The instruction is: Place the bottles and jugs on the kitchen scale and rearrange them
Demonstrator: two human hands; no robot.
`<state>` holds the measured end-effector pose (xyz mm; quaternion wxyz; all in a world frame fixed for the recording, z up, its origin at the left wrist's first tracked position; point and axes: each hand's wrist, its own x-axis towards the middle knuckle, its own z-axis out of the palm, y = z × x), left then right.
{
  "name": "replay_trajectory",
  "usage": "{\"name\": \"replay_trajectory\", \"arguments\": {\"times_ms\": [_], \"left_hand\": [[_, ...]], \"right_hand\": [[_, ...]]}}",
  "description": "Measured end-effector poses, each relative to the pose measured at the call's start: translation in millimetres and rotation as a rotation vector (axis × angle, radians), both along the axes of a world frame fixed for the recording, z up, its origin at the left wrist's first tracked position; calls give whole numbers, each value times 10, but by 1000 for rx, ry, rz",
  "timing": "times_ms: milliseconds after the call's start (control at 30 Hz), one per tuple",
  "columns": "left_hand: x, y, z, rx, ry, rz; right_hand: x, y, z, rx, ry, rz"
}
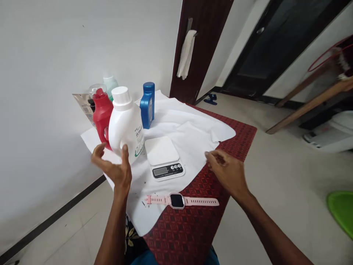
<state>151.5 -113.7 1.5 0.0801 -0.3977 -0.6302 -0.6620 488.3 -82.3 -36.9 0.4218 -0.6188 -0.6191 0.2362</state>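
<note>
My left hand [114, 165] is open, fingers spread, cupped just in front of a white detergent bottle [125, 123]; the thumb tip is at the bottle's base, and I cannot tell whether it touches. My right hand [224, 169] hovers over the right side of the table with its fingers drawn loosely together and slightly blurred; nothing shows in it. Between the hands a white digital kitchen scale [164, 156] lies on a white cloth [190, 129]. A pink smartwatch [180, 201] lies flat near the table's front edge.
A red bottle [102, 114], a blue bottle [147, 105], a pale green bottle [110, 84] and a pouch [84, 105] stand at the back by the wall. The table has a red patterned cover [193, 228]. A dark door [198, 48] with a hanging towel [186, 53] is behind.
</note>
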Motion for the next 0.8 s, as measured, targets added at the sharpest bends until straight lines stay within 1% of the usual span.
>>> {"name": "replay_trajectory", "arguments": {"times_ms": [33, 67, 100, 133, 167, 200, 233, 300, 333, 400, 433, 500, 600, 700, 800], "left_hand": [[53, -113, -55, 51, 46, 73], [114, -226, -124, 81, 89, 117], [178, -333, -200, 70, 114, 114], [238, -427, -275, 12, 106, 62], [286, -504, -341, -80, 58, -9], [318, -558, -392, -185, -12, -89], [327, -590, -428, -292, -90, -168], [284, -595, -456, -455, -215, -304], [241, -577, -458, -500, -249, -356], [147, -525, -468, -539, -280, -417], [111, -501, -482, -547, -288, -431], [76, -464, -527, -572, -294, -438], [92, -445, -602, -614, -282, -434], [111, -444, -645, -604, -281, -441], [97, -441, -672, -602, -281, -445]], "right_hand": [[-107, 86, 86, 54, -20, 1], [-253, 199, 170, 96, -15, 35], [-437, 339, 249, 124, 10, 93], [-651, 502, 322, 132, 58, 155], [-889, 682, 388, 120, 119, 204], [-1140, 870, 447, 79, 175, 237], [-1395, 1057, 502, 31, 213, 241], [-1881, 1391, 606, -45, 242, 173], [-2095, 1529, 654, -53, 233, 135], [-2440, 1736, 741, -71, 221, 57], [-2567, 1811, 776, -83, 214, 27], [-2737, 1919, 822, -100, 195, -17], [-2813, 2019, 827, -102, 152, -38], [-2713, 2067, 778, -96, 104, -32], [-2478, 2079, 717, -67, 57, -34]]}}
